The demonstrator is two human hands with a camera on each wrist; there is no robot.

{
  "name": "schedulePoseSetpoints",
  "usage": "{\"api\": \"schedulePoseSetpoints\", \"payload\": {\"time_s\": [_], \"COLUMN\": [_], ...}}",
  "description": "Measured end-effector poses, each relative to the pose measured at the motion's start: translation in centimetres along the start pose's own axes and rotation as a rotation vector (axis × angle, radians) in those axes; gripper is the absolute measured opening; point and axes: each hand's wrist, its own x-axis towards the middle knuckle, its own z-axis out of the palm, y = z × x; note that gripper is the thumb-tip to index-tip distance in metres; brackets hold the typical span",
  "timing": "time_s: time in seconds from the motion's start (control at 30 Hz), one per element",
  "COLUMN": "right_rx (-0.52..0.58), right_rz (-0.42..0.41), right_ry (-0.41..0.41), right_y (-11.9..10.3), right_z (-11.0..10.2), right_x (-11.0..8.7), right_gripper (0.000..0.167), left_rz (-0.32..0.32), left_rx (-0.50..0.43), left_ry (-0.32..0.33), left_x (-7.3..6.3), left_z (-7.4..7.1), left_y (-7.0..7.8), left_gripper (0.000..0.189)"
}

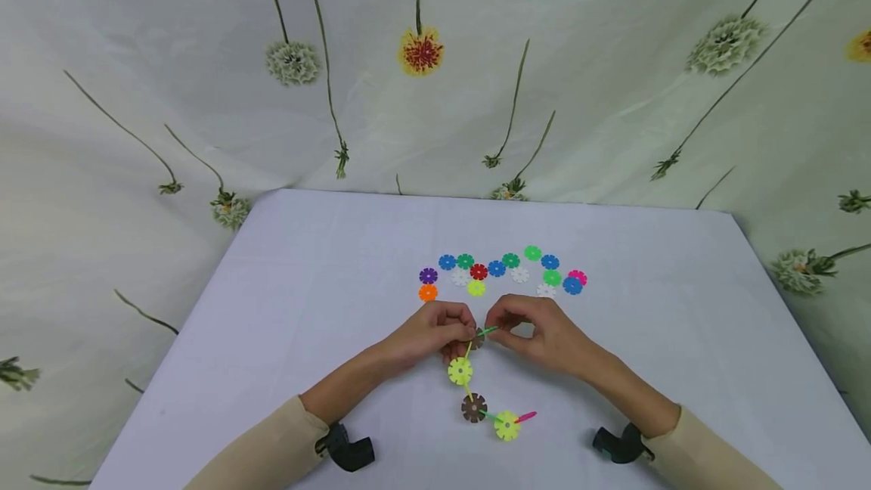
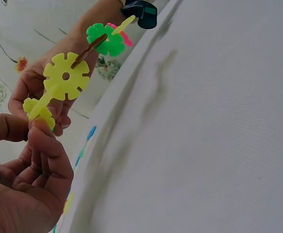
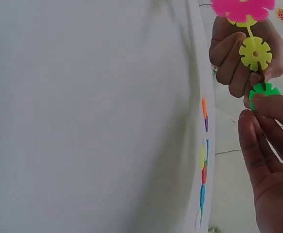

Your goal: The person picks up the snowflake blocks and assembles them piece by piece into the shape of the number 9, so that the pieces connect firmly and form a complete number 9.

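My left hand (image 1: 435, 333) pinches the upper end of a chain of slotted plastic interlocking discs between thumb and fingers. A brown disc (image 1: 478, 340) shows beside its fingertips. With thumb and finger, my right hand (image 1: 540, 330) pinches a green disc (image 3: 265, 91), which meets the brown disc edge-on. Below the hands the chain runs through a yellow disc (image 1: 460, 370), a lower brown disc (image 1: 474, 407) and another yellow disc (image 1: 506, 426) to a pink disc (image 1: 526, 417) at its end. Fingers partly hide the joint at the top.
Beyond the hands, several loose discs lie on the white table (image 1: 306, 278), among them an orange disc (image 1: 428, 293), a purple disc (image 1: 428, 275) and a red disc (image 1: 478, 271). A flower-printed cloth (image 1: 381, 112) hangs behind the table. Black wrist cameras sit on both wrists.
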Motion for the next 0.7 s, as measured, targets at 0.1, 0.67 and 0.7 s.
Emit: {"api": "schedulePoseSetpoints", "payload": {"time_s": [0.1, 0.67, 0.7], "right_rx": [-0.033, -0.456, -0.458], "right_rz": [0.025, 0.316, 0.311], "right_ry": [0.002, -0.022, -0.027], "right_y": [0.4, 5.7, 5.8], "right_z": [-0.6, -7.0, -7.1], "right_x": [0.1, -0.4, -0.3], "right_gripper": [0.027, 0.022, 0.022], "left_rz": [-0.003, -0.003, -0.005], "left_rx": [-0.009, -0.014, -0.015], "left_ry": [0.011, 0.058, 0.058], "left_x": [-0.1, -0.3, -0.3], "left_z": [0.0, -0.5, -0.4], "left_y": [0.1, -0.4, -0.3], "left_gripper": [0.016, 0.019, 0.019]}}
